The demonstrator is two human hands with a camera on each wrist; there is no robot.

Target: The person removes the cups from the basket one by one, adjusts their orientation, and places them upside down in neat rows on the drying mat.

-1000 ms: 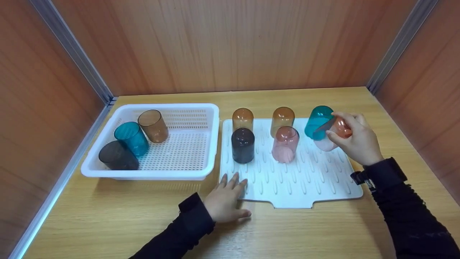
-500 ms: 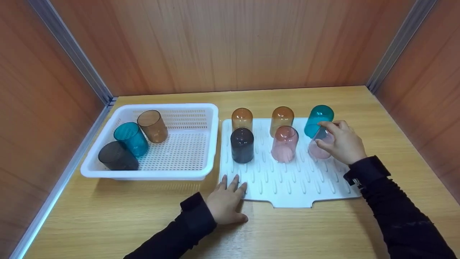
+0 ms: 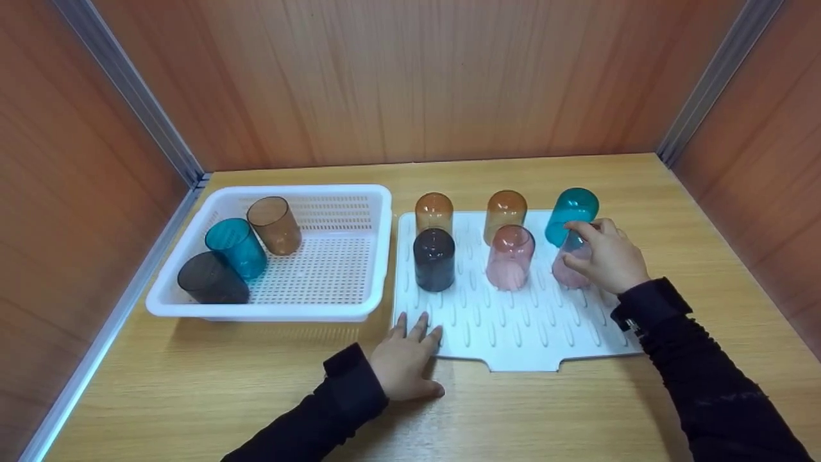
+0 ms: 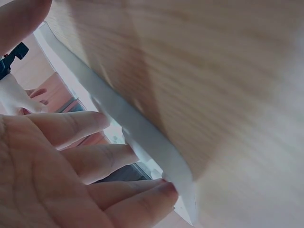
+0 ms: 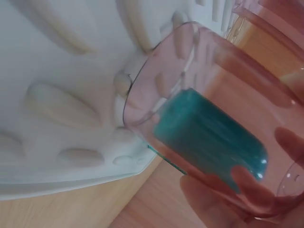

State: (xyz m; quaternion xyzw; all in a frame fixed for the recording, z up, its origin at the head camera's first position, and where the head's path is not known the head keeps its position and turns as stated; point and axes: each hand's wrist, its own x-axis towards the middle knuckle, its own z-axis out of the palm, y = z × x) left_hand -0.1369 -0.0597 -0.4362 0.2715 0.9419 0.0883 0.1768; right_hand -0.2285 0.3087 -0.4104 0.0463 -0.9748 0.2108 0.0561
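Observation:
My right hand (image 3: 612, 260) grips a pink glass (image 3: 567, 269) by its upper end, at the right side of the white ridged draining mat (image 3: 513, 340). The glass is upside down, its rim right at the mat in the right wrist view. Just behind it stands a teal glass (image 3: 573, 212), also inverted. My left hand (image 3: 407, 366) lies with spread, straight fingers on the mat's front left corner; the left wrist view shows its fingertips (image 4: 166, 187) over the mat's edge. Another pink glass (image 3: 510, 260) stands upside down left of the gripped one.
Two amber glasses (image 3: 434, 212) and a dark grey glass (image 3: 434, 260) stand inverted on the mat's left and middle. A white perforated basket (image 3: 269, 310) at left holds a brown glass (image 3: 274, 226), a teal one (image 3: 236, 247) and a dark one (image 3: 213, 279). Wooden walls enclose the table.
My right hand has turned and moved left and toward me, bringing the pink glass from a tilted pose to inverted at the mat, in front of the teal glass. The left hand has barely shifted.

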